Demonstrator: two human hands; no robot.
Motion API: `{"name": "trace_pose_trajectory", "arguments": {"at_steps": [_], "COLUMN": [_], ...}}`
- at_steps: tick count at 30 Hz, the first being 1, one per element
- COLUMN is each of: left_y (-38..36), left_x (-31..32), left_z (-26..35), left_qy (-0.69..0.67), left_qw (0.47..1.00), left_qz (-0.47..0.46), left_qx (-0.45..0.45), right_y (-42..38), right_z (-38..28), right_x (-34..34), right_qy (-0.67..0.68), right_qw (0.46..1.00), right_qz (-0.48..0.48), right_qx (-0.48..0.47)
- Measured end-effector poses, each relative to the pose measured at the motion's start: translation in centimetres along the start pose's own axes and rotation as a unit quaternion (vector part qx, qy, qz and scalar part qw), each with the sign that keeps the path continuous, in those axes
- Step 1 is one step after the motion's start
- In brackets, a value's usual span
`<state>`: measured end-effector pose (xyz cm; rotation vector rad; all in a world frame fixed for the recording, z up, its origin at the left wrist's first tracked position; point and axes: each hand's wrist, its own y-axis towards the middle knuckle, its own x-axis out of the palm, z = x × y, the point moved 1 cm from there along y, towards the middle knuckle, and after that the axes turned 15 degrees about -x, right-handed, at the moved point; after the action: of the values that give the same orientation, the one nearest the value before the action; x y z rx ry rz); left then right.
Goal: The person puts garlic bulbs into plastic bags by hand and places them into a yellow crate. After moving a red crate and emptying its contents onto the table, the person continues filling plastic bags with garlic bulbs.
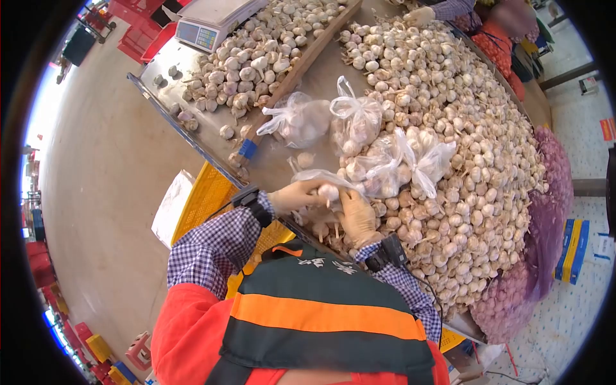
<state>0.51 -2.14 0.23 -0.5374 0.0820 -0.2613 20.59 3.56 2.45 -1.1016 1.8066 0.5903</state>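
Both my hands, in pale gloves, are at the mouth of a clear plastic bag [319, 174] by the table's near edge. My left hand [298, 196] is closed on a garlic bulb [328, 193] at the bag's opening. Closed on the bag's right side is my right hand [358, 218], its fingertips partly hidden by the film. Several bulbs show low between my hands. Just beyond stand knotted bags of garlic [355, 122], two of them close together at the right. A loose bulb [305, 159] lies above my left hand.
A large garlic heap [462, 167] fills the table's right side. A wooden divider [311, 61] separates a smaller heap [256, 64], with a scale [208, 27] behind it. A yellow crate [205, 205] stands below the edge. Another person's gloved hand [420, 16] touches the far garlic.
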Motion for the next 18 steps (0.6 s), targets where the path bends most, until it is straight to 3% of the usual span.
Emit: {"name": "trace_pose_trajectory", "arguments": {"at_steps": [1, 2, 3, 5, 7, 9, 10, 12, 13, 14, 15, 16, 18], "left_y": [-0.5, -1.1, -1.7, -2.7, -3.2, -4.7, -4.6, -2.9, -2.0, 2.0, 1.8, 2.8, 5.8], "left_x": [-1.0, -2.5, -4.1, -8.9, -15.2, -17.6, -17.5, -16.2, -13.7, -14.7, -12.7, -11.3, -9.9], "left_z": [0.2, 0.1, 0.1, 2.6, 5.2, 8.7, 9.7, 12.2, 13.4, 9.8, 11.8, 11.7, 9.4], "left_qy": [0.002, -0.27, -0.521, -0.636, -0.56, -0.592, -0.591, -0.399, -0.312, -0.221, 0.118, 0.257, 0.478], "left_qw": [1.0, 0.962, 0.85, 0.762, 0.788, 0.755, 0.754, 0.841, 0.881, 0.92, 0.947, 0.907, 0.776], "left_qz": [0.005, -0.028, -0.061, 0.028, 0.159, 0.213, 0.213, 0.341, 0.322, 0.305, 0.298, 0.333, 0.385], "left_qx": [0.002, 0.028, 0.054, 0.123, 0.201, 0.188, 0.192, 0.129, 0.148, 0.108, 0.042, -0.035, -0.149], "right_y": [-0.1, -0.3, -0.3, -0.3, 0.3, 3.0, 4.8, 9.4, 11.6, 13.9, 15.3, 15.8, 16.2], "right_z": [0.0, 0.0, -0.2, -0.5, -0.5, -0.6, -0.4, 0.1, 0.8, 1.9, 2.4, 2.2, 1.9], "right_x": [-0.2, -0.4, -0.7, -0.9, -1.4, -2.9, -3.5, -4.7, -4.3, -3.3, -2.5, -2.4, -1.7], "right_qy": [0.002, 0.003, 0.002, -0.024, 0.007, 0.126, 0.168, 0.129, 0.128, 0.143, 0.157, 0.156, 0.113], "right_qw": [1.0, 1.0, 1.0, 0.997, 0.997, 0.986, 0.982, 0.974, 0.973, 0.976, 0.977, 0.977, 0.992], "right_qz": [0.009, 0.008, 0.011, -0.074, -0.037, 0.04, 0.056, 0.159, 0.161, 0.152, 0.142, 0.143, -0.058], "right_qx": [-0.013, -0.017, -0.02, -0.022, -0.068, -0.103, -0.064, -0.098, -0.101, -0.063, -0.024, -0.03, -0.011]}}
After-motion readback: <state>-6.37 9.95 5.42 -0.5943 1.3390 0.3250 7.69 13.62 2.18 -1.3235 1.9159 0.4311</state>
